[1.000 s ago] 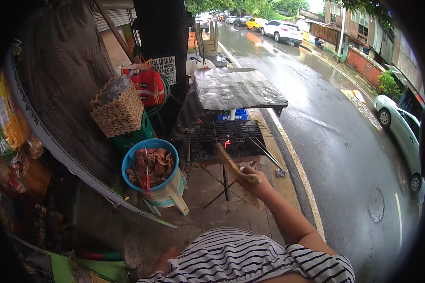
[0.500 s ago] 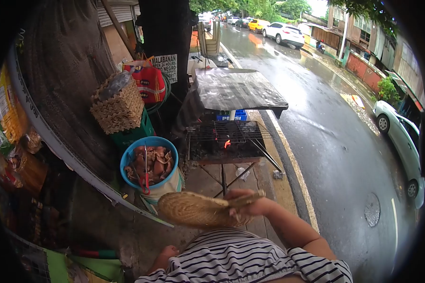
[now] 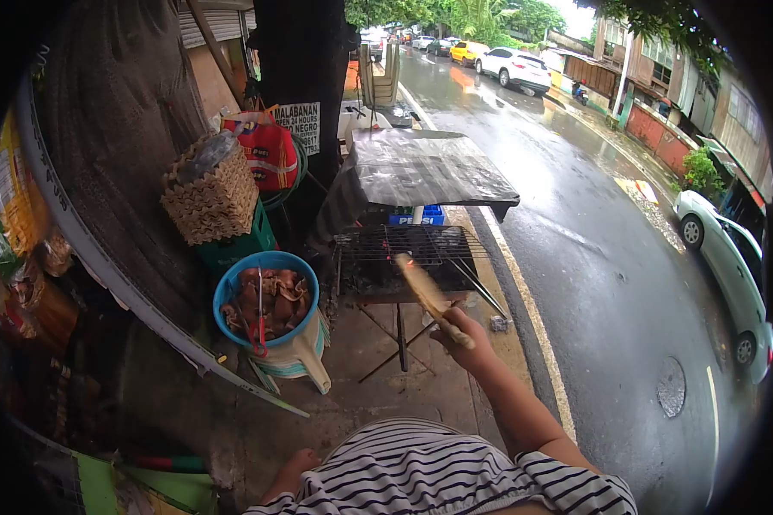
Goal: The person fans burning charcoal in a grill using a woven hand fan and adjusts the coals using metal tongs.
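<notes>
My right hand is closed round the handle of a woven hand fan. The fan is seen nearly edge-on, tilted toward the charcoal grill, and its far end overlaps the near part of the grill. Wire grating covers the grill, and a small glow shows among the dark coals. Metal tongs rest across the grill's right side. My left hand hangs low beside the striped shirt, away from everything; its fingers cannot be made out.
Left of the grill, a blue basin of raw meat with red-handled tongs sits on a light stool. Egg trays are stacked on a green crate. A sheet-covered stand is behind the grill. Wet road runs along the right.
My right hand has swung the fan forward from in front of my body to the grill, turning it from broadside to nearly edge-on. My left hand has stayed low.
</notes>
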The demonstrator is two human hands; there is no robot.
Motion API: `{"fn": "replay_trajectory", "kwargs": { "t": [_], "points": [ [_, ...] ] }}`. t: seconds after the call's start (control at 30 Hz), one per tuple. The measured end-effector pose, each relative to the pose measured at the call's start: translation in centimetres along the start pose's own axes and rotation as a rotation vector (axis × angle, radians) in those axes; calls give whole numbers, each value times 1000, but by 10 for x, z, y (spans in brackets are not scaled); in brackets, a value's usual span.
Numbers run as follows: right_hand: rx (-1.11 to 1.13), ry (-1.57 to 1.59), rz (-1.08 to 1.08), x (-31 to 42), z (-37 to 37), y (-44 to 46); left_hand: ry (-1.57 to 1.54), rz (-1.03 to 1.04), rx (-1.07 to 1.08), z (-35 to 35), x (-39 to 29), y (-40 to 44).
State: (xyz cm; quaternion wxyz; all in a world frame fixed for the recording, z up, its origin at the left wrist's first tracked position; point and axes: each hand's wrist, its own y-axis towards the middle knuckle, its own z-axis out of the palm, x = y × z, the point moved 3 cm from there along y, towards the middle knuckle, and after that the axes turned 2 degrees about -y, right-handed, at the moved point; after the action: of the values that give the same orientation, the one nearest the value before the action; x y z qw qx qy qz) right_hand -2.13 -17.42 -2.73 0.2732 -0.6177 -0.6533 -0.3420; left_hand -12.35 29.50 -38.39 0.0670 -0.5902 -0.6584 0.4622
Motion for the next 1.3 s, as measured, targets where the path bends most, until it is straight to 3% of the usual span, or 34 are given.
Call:
{"fn": "replay_trajectory", "kwargs": {
  "t": [0.03, 0.07, 0.1, 0.17, 0.27, 0.37, 0.5, 0.57, 0.6, 0.7, 0.73, 0.77, 0.83, 0.93, 1.03, 1.07, 1.17, 1.27, 1.3],
  "points": [
    [-78, -114, 34, -6, -3, 5, -67, -22, -44, -5, -4, -3],
    [37, 40, -27, -6, 5, -1, -16, -39, -28, -7, -6, 3],
    [207, 403, -16, 26, 2, -14, 34, -63, -7, -5, -5, 6],
    [398, 271, -419, 43, 0, -20, 54, -87, 7, -3, -4, 2],
    [109, 285, -19, 9, -13, -3, 47, -84, 10, 1, -3, 6],
    [-106, 87, 145, -27, -6, 6, -20, -48, -8, -7, -20, -7],
    [349, 338, -288, 40, 6, -24, 11, -22, -16, 3, -4, 9],
    [219, 317, -132, 34, -1, -14, -42, -47, -12, 4, -2, 4],
    [153, 304, -53, 29, -2, -10, 94, 16, 15, 6, 1, 17],
    [-9, -286, -48, -4, 1, 1, -57, 10, -38, 7, 10, 14],
    [35, -26, -113, 14, 2, -6, -58, -13, -33, -1, -4, 4],
    [256, 344, -45, 33, 3, -16, -90, -21, -49, 0, -2, 5],
    [260, 317, -347, 45, 3, -19, -144, -39, -65, 0, -5, -5],
    [-164, 255, -100, -2, 1, 7, 59, -22, -10, 0, -9, -1],
    [-97, 203, 152, 2, -3, -1, 36, -35, -36, -9, -22, -4],
    [-58, 200, -115, 18, -2, -6, -15, -61, -46, -9, -25, -10],
    [184, 325, -123, 24, 1, -14, -121, -64, -34, -5, -18, -13],
    [-85, 102, 60, -19, 3, 0, 219, -4, 61, -1, -17, -3],
    [-161, 22, 127, -17, 0, 2, 150, -31, 28, -4, -19, -4]
  ]
}}
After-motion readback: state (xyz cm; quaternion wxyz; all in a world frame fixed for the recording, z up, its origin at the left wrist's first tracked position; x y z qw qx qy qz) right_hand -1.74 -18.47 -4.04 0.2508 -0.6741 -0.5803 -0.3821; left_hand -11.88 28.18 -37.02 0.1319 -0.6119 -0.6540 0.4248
